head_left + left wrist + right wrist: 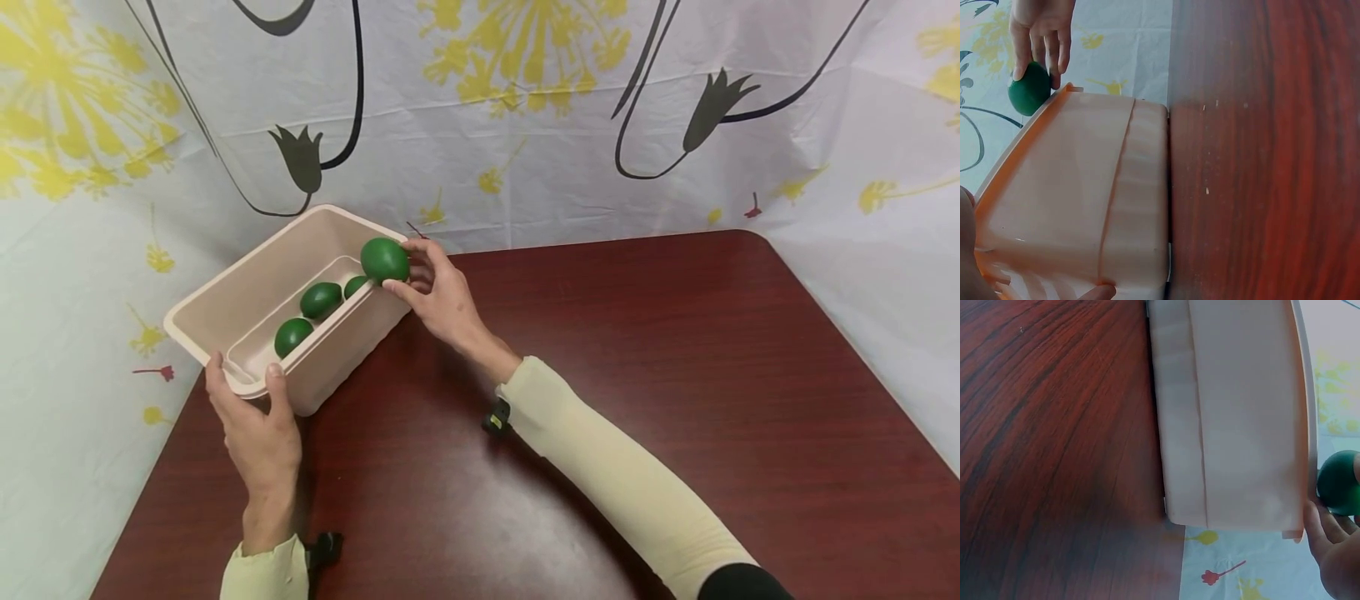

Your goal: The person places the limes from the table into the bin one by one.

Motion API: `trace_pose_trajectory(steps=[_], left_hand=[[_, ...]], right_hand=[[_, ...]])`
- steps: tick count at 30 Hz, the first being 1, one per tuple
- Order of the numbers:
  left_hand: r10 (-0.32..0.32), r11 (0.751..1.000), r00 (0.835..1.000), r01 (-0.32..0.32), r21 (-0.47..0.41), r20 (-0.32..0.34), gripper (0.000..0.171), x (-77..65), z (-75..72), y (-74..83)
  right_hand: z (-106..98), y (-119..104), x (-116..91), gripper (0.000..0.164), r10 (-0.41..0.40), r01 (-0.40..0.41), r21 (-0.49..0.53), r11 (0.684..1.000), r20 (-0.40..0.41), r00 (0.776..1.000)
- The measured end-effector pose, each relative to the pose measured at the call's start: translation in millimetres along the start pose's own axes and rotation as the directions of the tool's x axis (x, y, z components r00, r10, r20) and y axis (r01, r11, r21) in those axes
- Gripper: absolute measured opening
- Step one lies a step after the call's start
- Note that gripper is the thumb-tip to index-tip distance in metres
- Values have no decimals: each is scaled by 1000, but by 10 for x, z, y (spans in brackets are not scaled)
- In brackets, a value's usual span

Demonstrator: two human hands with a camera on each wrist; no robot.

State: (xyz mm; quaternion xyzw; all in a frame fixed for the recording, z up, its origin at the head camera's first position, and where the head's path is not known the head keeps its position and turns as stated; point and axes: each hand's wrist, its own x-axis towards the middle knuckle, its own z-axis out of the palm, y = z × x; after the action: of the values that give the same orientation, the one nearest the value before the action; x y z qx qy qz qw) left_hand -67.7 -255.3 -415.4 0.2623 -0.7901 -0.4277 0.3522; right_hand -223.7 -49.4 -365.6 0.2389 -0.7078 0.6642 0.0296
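Observation:
A beige plastic bin (337,358) stands at the table's left side, its long wall turned to the right. Inside lie several smooth green oval fruits, one green fruit (321,300) in the middle. My left hand (262,442) grips the bin's near end, thumb and fingers at the rim. At the far right corner, my right hand (446,300) holds another green fruit (385,260) between thumb and fingers, just above the rim. The left wrist view shows that held fruit (1029,89) by the rim, fingers over it. Part of the right hand (1338,565) shows in the right wrist view.
The dark red wood-grain table (637,358) extends right and toward me. Behind and left hangs a white cloth (525,192) with yellow and grey flower prints, close against the bin's far side.

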Motion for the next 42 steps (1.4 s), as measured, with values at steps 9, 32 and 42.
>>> trace_pose_trajectory(steps=[9,32,42], left_hand=[[-7,1000,1000,7,1,2,71,-3,16,-4],[2,1000,1000,-2,3,-4,74,-11,9,-19],[0,1000,1000,0,0,-9,73,8,-1,-16]], right_hand=[[9,-3,29,57,1,0,-49,999,10,1000],[91,-45,171,34,33,-38,-78,996,-62,998],[94,-16,108,31,-3,0,-104,995,-28,1000]])
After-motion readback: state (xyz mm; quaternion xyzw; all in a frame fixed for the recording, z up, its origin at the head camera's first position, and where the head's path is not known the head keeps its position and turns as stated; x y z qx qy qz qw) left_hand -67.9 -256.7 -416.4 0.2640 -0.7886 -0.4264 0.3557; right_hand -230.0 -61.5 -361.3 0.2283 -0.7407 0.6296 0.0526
